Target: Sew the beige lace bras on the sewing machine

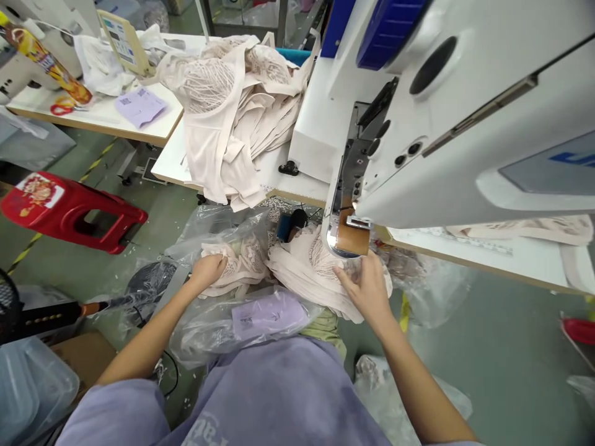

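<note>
Beige lace bras lie across my lap on a clear plastic bag. My left hand (209, 273) is closed on the edge of the left beige bra (244, 266), its fingertips partly hidden in the lace. My right hand (370, 290) grips the right beige bra (309, 266), part of a layered bundle, with the thumb on top and the other fingers at its far edge. Just above that hand is the rounded end of the sewing machine's arm (352, 232), with a brown plate and a metal presser foot. A purple paper slip (269, 314) rests in the bag.
More beige bras (223, 105) are heaped on the white sewing table (174, 167), hanging over its front edge. The large white machine head (465, 124) fills the upper right. A red stool (74, 207) stands at left. Orange-handled scissors (62, 108) lie on the neighbouring table.
</note>
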Tool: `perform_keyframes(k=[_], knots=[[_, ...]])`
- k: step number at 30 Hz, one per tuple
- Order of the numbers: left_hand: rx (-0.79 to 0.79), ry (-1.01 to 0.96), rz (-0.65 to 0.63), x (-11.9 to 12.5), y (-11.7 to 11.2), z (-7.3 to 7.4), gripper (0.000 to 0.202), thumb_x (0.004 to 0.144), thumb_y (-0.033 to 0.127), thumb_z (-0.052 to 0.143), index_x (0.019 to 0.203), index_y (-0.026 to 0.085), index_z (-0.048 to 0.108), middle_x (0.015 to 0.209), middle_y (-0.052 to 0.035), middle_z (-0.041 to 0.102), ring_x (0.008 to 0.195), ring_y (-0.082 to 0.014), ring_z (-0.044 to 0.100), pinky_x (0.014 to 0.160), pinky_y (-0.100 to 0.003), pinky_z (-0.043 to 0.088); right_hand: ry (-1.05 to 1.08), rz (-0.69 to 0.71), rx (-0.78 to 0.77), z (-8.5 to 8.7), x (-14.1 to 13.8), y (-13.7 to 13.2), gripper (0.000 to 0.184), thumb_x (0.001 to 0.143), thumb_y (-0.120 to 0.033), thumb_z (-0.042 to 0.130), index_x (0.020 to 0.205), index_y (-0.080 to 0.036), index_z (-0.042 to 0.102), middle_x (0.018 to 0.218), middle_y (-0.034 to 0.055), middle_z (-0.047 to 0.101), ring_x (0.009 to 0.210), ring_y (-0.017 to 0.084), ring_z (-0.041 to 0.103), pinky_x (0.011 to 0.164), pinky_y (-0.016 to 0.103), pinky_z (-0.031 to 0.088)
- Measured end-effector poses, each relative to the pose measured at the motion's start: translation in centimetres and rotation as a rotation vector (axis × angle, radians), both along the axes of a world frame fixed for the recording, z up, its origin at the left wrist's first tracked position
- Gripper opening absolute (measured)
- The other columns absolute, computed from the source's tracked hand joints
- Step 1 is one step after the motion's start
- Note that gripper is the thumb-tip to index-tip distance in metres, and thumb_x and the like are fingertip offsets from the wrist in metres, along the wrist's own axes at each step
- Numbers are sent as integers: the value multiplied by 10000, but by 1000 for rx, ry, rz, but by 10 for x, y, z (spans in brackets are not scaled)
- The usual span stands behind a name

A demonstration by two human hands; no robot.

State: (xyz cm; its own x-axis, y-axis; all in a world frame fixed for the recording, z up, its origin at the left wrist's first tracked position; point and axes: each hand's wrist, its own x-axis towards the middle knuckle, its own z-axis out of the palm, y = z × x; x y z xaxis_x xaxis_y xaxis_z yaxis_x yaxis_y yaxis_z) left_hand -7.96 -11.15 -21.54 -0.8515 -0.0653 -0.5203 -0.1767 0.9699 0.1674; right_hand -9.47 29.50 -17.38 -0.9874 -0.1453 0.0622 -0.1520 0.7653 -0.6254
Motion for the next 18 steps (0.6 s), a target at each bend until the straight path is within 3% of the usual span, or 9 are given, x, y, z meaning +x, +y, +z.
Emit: perform_keyframes(k=[2, 6, 8, 10, 12, 15, 16, 18], knots=[[57, 40, -85, 7, 21, 21, 467, 1011, 426, 317, 782, 162, 626, 796, -119, 674, 771, -260, 629, 675, -332, 387, 8, 77, -57, 16, 5, -21, 582, 943, -593, 532, 1340, -173, 459, 1382, 238, 494, 1301, 399, 455, 1056, 550, 403], [192, 109, -274, 21, 73, 63, 440, 1008, 431, 318, 729, 186, 555, 732, -79, 636, 698, -220, 588, 639, -316, 335, -122, 611, -179, 24, 11, -77, 820, 851, -656, 652, 1452, -155, 405, 1490, 212, 452, 1377, 373, 421, 1099, 499, 402], [300, 127, -336, 23, 90, 82, 464, 1016, 450, 298, 679, 196, 490, 658, -39, 582, 630, -186, 541, 609, -304, 319, -230, 731, -179, 20, 7, -97, 714, 815, -651, 699, 1290, -137, 558, 1284, 185, 617, 1192, 334, 576, 950, 411, 494], [443, 118, -339, 19, 94, 97, 487, 1012, 481, 309, 633, 202, 434, 581, -4, 503, 564, -163, 485, 571, -292, 309, -354, 803, -123, 19, 2, -105, 484, 851, -618, 680, 986, -153, 666, 939, 93, 705, 850, 235, 653, 715, 304, 488], [587, 162, -245, 9, 90, 106, 442, 989, 496, 378, 679, 202, 493, 645, -9, 552, 629, -170, 533, 609, -283, 379, -383, 844, -91, 25, 3, -103, 450, 936, -563, 598, 729, -165, 632, 701, 26, 653, 632, 153, 573, 590, 261, 393], [787, 171, -3, -8, 83, 109, 340, 925, 523, 517, 1009, 214, 632, 1025, -72, 681, 950, -231, 622, 828, -325, 490, -268, 842, -200, 52, 14, -85, 508, 1004, -518, 496, 650, -171, 608, 682, 11, 643, 611, 128, 534, 588, 257, 362], [873, 60, 67, -12, 84, 108, 378, 907, 542, 548, 1081, 217, 632, 1090, -88, 683, 992, -248, 625, 859, -350, 503, -235, 831, -249, 64, 18, -76, 508, 1010, -523, 477, 671, -176, 626, 708, 13, 655, 627, 132, 541, 598, 259, 371], [1058, -272, 168, -17, 89, 107, 421, 880, 582, 581, 1047, 201, 644, 1000, -99, 703, 889, -249, 649, 810, -371, 530, -211, 795, -330, 88, 26, -56, 501, 1005, -543, 467, 701, -191, 651, 732, 11, 659, 647, 139, 552, 610, 261, 386]])
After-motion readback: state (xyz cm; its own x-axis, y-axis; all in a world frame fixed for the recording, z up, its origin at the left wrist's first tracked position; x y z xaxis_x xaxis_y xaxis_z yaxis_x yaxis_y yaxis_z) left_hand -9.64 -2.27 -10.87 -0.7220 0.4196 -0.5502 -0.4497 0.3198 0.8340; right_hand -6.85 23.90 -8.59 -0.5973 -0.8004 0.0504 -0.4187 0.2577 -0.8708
